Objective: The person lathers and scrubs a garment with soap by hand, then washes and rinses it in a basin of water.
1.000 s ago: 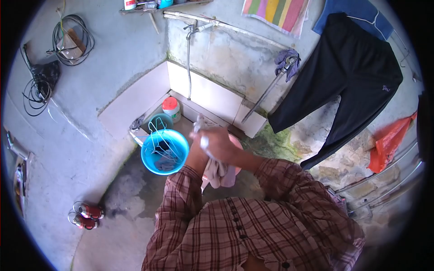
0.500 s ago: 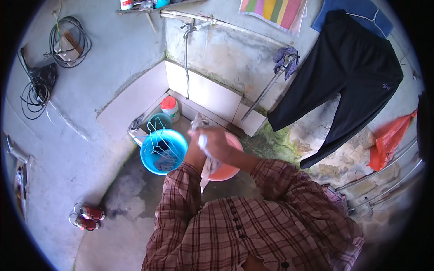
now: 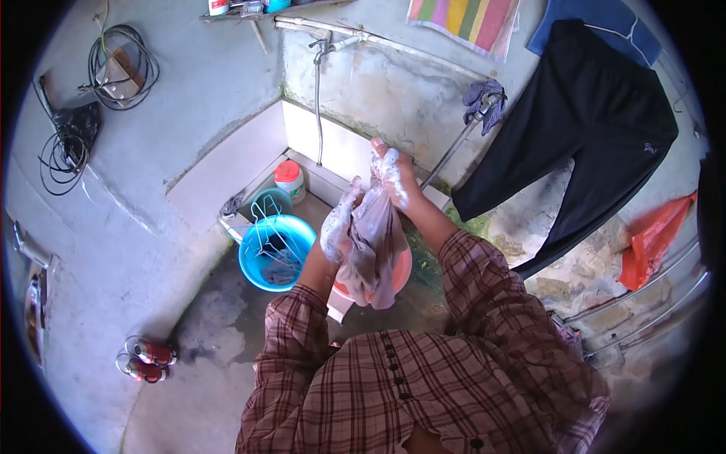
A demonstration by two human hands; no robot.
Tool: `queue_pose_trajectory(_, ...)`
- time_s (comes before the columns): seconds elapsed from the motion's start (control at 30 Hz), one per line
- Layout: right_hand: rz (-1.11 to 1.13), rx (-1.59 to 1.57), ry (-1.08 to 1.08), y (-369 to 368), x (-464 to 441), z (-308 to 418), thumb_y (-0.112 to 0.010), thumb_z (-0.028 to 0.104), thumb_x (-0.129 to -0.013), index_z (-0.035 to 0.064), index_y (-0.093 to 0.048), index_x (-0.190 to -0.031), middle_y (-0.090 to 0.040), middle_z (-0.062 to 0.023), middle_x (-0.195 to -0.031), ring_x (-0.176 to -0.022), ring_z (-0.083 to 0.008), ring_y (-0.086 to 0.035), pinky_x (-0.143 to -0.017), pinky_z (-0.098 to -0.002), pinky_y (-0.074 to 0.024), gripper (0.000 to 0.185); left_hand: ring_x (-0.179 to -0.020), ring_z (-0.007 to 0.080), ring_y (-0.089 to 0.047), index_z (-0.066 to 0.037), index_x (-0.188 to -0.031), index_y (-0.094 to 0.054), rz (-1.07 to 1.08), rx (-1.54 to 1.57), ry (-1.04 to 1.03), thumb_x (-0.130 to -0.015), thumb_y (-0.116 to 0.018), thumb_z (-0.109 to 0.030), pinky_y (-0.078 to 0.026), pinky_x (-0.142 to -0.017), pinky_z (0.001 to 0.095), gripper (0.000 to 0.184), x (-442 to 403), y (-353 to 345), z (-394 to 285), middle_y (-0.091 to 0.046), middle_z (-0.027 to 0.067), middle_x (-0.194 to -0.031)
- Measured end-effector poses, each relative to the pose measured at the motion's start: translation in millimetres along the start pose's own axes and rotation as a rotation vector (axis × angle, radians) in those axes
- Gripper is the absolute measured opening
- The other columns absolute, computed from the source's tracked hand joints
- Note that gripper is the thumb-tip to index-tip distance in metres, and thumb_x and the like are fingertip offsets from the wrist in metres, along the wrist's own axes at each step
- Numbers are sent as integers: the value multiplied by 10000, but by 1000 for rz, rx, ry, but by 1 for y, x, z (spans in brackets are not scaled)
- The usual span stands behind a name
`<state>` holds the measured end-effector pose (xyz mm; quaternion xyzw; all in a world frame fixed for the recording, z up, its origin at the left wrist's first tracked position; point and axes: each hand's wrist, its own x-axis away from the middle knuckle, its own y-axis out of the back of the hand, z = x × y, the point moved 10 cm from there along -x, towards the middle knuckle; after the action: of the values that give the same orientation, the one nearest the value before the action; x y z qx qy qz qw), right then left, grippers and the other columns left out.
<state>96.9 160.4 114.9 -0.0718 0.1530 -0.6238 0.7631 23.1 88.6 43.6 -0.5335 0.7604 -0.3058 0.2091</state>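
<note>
A wet, greyish-pink piece of cloth hangs between my hands above the pink basin. My right hand, raised higher, is closed on the top of the cloth, with white suds over its fingers. Lower and to the left, my left hand grips the cloth's side, and suds coat it too. The cloth hides much of the basin and some of my left fingers. Just left of the basin stands a blue basin with dark wet clothes and light-blue wire hangers in it.
A red-lidded tub and a green bucket stand in the tiled corner. From the tap a hose hangs down. Black trousers hang at the right. Two red flasks stand on the floor at the left.
My hands have moved apart, the right one up and to the right. The cloth, bunched between them before, now hangs spread out. The view has shifted slightly.
</note>
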Motion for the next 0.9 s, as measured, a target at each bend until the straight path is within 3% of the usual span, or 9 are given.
queue_pose_trajectory(0.03, 5, -41, 26, 0, -2, 7, -604, 366, -891, 118, -498, -630, -424, 42, -554, -467, -75, -357, -449, -248, -270, 375, -1081, 261, -554, 10, -1210, -524, 111, -201, -213, -905, -452, -549, -410, -947, 324, 640, -18, 38, 10, -582, 161, -1168)
queue_pose_trajectory(0.13, 32, -88, -27, 5, -5, 30, -622, 370, -877, 119, -500, -678, -426, 36, -582, -507, -77, -390, -463, -247, -303, 343, -1109, 250, -530, 6, -1202, -541, 261, -572, -327, -894, -531, -384, -397, -952, 324, 497, -1, 37, -3, -576, 145, -1184)
queue_pose_trajectory(0.27, 127, -22, 39, 8, -9, 60, -634, 377, -866, 101, -536, -751, -464, 17, -629, -563, -91, -442, -507, -242, -360, 315, -947, 183, -593, -13, -1110, -583, 178, -689, -668, -870, -608, -242, -482, -834, 321, 333, 27, 0, -68, -615, 94, -1096)
queue_pose_trajectory(0.33, 130, 160, -36, 21, -11, 60, -630, 359, -869, 73, -578, -841, -530, 2, -755, -675, -89, -483, -592, -228, -392, 292, -914, 191, -603, -19, -1072, -590, -159, -127, 6, -873, -605, -269, -491, -822, 333, 320, 20, 21, -33, -621, 98, -1069)
queue_pose_trajectory(0.53, 600, 845, 31, -15, 9, 61, -716, 326, -792, 64, -596, -997, -587, 8, -977, -922, -141, -546, -778, -271, -430, 353, -867, 203, -622, -40, -981, -603, -98, 161, -20, -887, -561, -246, -487, -823, 325, 230, 34, -19, -64, -652, 86, -936)
queue_pose_trajectory(0.67, 727, 1407, -245, -1, 25, 45, -790, 310, -674, 61, -656, -1040, -638, -127, -1060, -964, -211, -582, -865, -311, -425, 462, -857, 212, -622, -41, -947, -609, -118, 221, -121, -848, -567, -198, -484, -827, 337, 191, 23, 10, -75, -658, 87, -928)
queue_pose_trajectory(0.77, 682, 865, 40, 39, -6, 43, -741, 219, -733, 22, -650, -1063, -634, -144, -1082, -916, -223, -598, -846, -334, -439, 396, -864, 226, -620, -34, -947, -608, -93, 284, -187, -817, -581, -189, -477, -844, 354, 205, 18, 28, -87, -659, 86, -927)
queue_pose_trajectory(0.83, 431, 452, -180, 46, -4, 51, -638, 168, -852, 1, -627, -1079, -642, -90, -1039, -897, -182, -600, -819, -310, -456, 281, -877, 228, -616, -36, -953, -608, -116, 245, -166, -810, -583, -188, -474, -849, 355, 210, 19, 30, -86, -657, 90, -933)
queue_pose_trajectory(0.9, 464, 111, -249, 30, 10, 49, -619, 195, -879, 7, -615, -1080, -635, -62, -1018, -918, -162, -590, -817, -302, -458, 275, -903, 234, -606, -32, -969, -603, -159, 171, -150, -802, -587, -193, -465, -857, 355, 232, 27, 18, -89, -649, 98, -940)
